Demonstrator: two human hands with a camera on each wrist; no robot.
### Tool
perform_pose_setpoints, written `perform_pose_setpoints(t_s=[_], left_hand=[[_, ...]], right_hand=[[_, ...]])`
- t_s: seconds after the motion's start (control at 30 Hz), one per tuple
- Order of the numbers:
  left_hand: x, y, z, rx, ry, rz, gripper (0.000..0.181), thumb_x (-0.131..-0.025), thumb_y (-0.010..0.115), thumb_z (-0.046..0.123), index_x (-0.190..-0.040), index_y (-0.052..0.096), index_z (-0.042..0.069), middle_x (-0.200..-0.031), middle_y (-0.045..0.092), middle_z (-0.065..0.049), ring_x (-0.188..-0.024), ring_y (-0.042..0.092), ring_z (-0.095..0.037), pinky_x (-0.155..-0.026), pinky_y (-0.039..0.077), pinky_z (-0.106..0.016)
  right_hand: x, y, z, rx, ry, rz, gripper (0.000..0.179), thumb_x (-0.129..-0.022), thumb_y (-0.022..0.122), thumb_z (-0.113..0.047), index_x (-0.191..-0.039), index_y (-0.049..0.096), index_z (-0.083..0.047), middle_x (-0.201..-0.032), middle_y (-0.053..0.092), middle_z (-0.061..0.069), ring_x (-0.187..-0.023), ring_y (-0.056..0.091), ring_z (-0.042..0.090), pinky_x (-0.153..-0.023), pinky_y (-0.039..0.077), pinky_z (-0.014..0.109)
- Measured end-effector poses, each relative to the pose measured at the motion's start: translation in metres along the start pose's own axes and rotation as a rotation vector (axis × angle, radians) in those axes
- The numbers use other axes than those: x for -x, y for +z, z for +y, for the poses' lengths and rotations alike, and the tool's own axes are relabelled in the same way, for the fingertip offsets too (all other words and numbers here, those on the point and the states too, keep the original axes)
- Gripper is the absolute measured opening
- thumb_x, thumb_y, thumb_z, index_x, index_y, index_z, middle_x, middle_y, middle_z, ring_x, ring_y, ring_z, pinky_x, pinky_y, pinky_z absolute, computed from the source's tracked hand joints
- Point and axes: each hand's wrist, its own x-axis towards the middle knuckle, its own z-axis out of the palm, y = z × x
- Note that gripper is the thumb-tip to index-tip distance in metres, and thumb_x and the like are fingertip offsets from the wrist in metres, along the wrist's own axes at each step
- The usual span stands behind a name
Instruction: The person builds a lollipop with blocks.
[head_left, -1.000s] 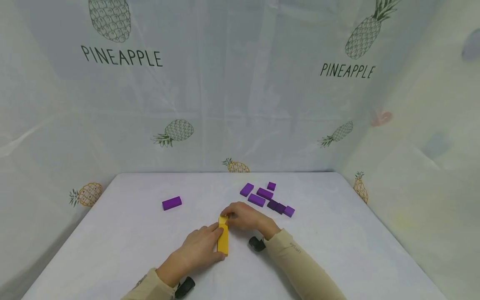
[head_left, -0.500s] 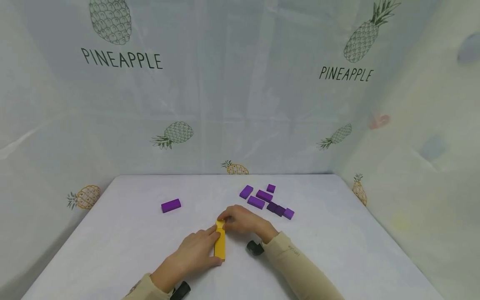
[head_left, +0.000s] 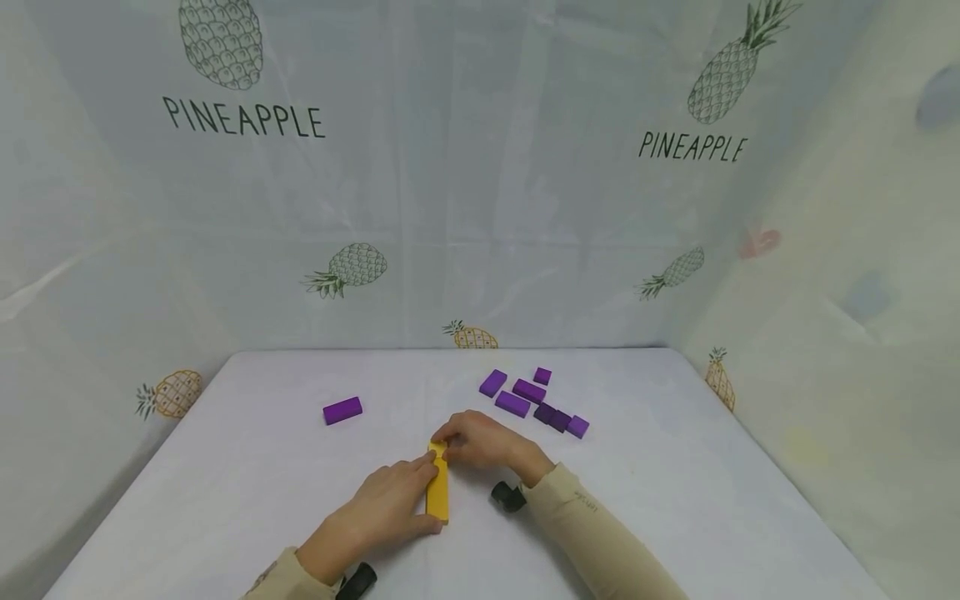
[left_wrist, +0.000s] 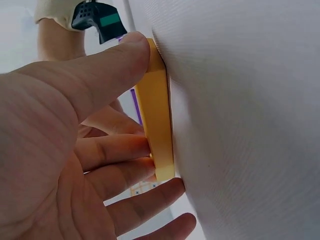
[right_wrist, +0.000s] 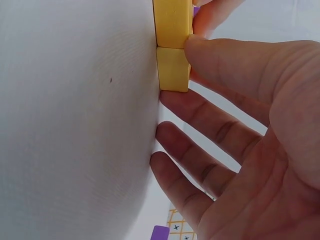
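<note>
A long yellow block point(head_left: 437, 498) lies lengthwise on the table, with a short yellow block point(right_wrist: 173, 70) lined up end to end at its far end. My left hand point(head_left: 386, 504) grips the long block from the left. Its thumb is on the near end and the fingers reach along the far part, as the left wrist view shows on the block's side point(left_wrist: 156, 112). From the right, my right hand point(head_left: 480, 440) pinches the short block. Its thumb lies close to the joint between the blocks, and other fingers touch the table beyond them.
One purple block point(head_left: 342, 410) lies alone at the back left. Several purple blocks, among them a longer one point(head_left: 513, 404) and a small cube point(head_left: 577, 427), are scattered at the back right. A pineapple-print curtain point(head_left: 480, 183) stands behind the white table point(head_left: 675, 500).
Both hands and the two yellow blocks have slid slightly left and toward the body, staying end to end. The head view has tilted a little. The purple blocks stay where they were.
</note>
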Motion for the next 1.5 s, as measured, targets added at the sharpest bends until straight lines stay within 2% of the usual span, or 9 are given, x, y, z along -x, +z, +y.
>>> perform_pose_setpoints(t_s=[0.27,0.43,0.57,0.7,0.8,0.97,1.07,1.27,1.5], left_hand=[[0.000,-0.002,-0.002,0.013,0.011,-0.001,0.074,-0.075,0.075,0.052,-0.129,0.055,0.005,-0.140,0.050,-0.013,-0.111,0.057,-0.031,-0.087,0.050,-0.050],[-0.001,-0.002,-0.003,0.026,-0.001,-0.013,0.074,-0.076,0.074,0.052,-0.129,0.056,0.006,-0.141,0.049,-0.013,-0.115,0.055,-0.032,-0.090,0.049,-0.052],[0.000,-0.002,-0.003,0.016,0.008,-0.006,0.071,-0.076,0.074,0.052,-0.127,0.057,0.006,-0.141,0.049,-0.013,-0.117,0.054,-0.033,-0.091,0.048,-0.052],[0.000,-0.002,-0.003,0.014,0.001,-0.020,0.072,-0.075,0.074,0.053,-0.128,0.057,0.006,-0.142,0.048,-0.012,-0.119,0.053,-0.034,-0.093,0.046,-0.053],[-0.001,-0.002,-0.004,0.017,-0.004,-0.028,0.072,-0.075,0.074,0.054,-0.128,0.057,0.007,-0.142,0.047,-0.012,-0.120,0.051,-0.034,-0.094,0.045,-0.054],[-0.001,-0.001,-0.005,0.013,-0.003,-0.023,0.072,-0.076,0.074,0.054,-0.127,0.057,0.007,-0.143,0.047,-0.012,-0.121,0.051,-0.035,-0.095,0.044,-0.054],[0.000,0.000,-0.005,0.013,-0.006,-0.024,0.072,-0.076,0.073,0.054,-0.128,0.057,0.007,-0.143,0.047,-0.012,-0.122,0.051,-0.034,-0.095,0.045,-0.054],[0.000,0.000,-0.005,0.018,-0.014,-0.030,0.072,-0.076,0.074,0.054,-0.128,0.057,0.007,-0.143,0.046,-0.012,-0.122,0.051,-0.035,-0.095,0.045,-0.054],[-0.001,0.000,-0.005,0.016,-0.032,-0.040,0.072,-0.076,0.073,0.055,-0.129,0.057,0.009,-0.144,0.046,-0.010,-0.123,0.050,-0.034,-0.096,0.044,-0.053]], right_hand=[[0.000,-0.001,0.000,0.019,-0.006,-0.007,0.029,-0.091,0.067,-0.024,-0.119,0.068,-0.020,-0.113,0.064,-0.012,-0.103,0.056,0.005,-0.096,0.046,0.027],[0.002,-0.006,0.006,-0.006,0.056,0.004,0.031,-0.088,0.069,-0.025,-0.119,0.068,-0.020,-0.114,0.063,-0.010,-0.103,0.056,0.007,-0.094,0.047,0.027],[0.008,-0.015,0.013,-0.006,0.144,0.063,0.034,-0.088,0.068,-0.028,-0.120,0.067,-0.018,-0.113,0.064,-0.006,-0.101,0.057,0.012,-0.091,0.049,0.031],[0.015,-0.025,0.023,0.019,0.208,0.130,0.037,-0.089,0.067,-0.029,-0.122,0.064,-0.014,-0.117,0.062,0.000,-0.109,0.055,0.018,-0.096,0.046,0.037],[0.018,-0.030,0.031,0.036,0.244,0.174,0.038,-0.089,0.067,-0.028,-0.123,0.064,-0.013,-0.120,0.060,0.003,-0.113,0.053,0.022,-0.099,0.045,0.041],[0.020,-0.036,0.044,0.150,0.261,0.225,0.040,-0.087,0.068,-0.029,-0.123,0.064,-0.012,-0.124,0.059,0.005,-0.118,0.050,0.025,-0.103,0.040,0.044],[0.020,-0.037,0.050,0.205,0.276,0.232,0.042,-0.087,0.069,-0.031,-0.124,0.063,-0.012,-0.120,0.058,0.006,-0.114,0.051,0.025,-0.100,0.042,0.043],[0.022,-0.037,0.058,0.245,0.291,0.237,0.039,-0.085,0.071,-0.028,-0.121,0.065,-0.011,-0.104,0.059,0.006,-0.094,0.054,0.021,-0.085,0.048,0.039],[0.026,-0.038,0.062,0.262,0.319,0.266,0.036,-0.084,0.073,-0.026,-0.117,0.067,-0.012,-0.105,0.060,0.007,-0.100,0.056,0.027,-0.090,0.048,0.042]])
